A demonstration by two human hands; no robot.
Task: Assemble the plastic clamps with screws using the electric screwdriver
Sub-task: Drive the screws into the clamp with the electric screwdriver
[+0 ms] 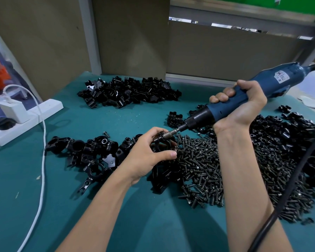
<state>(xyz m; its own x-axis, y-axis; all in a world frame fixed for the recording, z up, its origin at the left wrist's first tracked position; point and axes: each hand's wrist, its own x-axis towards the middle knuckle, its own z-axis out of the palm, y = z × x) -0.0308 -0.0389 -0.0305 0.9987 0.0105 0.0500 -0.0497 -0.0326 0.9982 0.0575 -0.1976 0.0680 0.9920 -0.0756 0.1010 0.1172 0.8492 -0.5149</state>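
Blue electric screwdriver [244,99], right hand [244,106] gripping, meets left-held clamp [164,142].

Count in progress. One electric screwdriver [273,79] is sitting in the right hand [247,110], and one clamp [164,144] in the left hand [145,157].

Clamp parts are lying in three main heaps:
- far heap [129,91]
- near-left heap [84,151]
- right heap [289,142]

The screws [202,166] are forming one heap, apparently several hundred. One stray screw [106,134] is lying apart.

Also showing are one power strip [49,107], one white cable [43,160] and one black cord [270,218].

Assembly workshop: clamp heaps [129,91], screw pile [200,166], bench [107,120].
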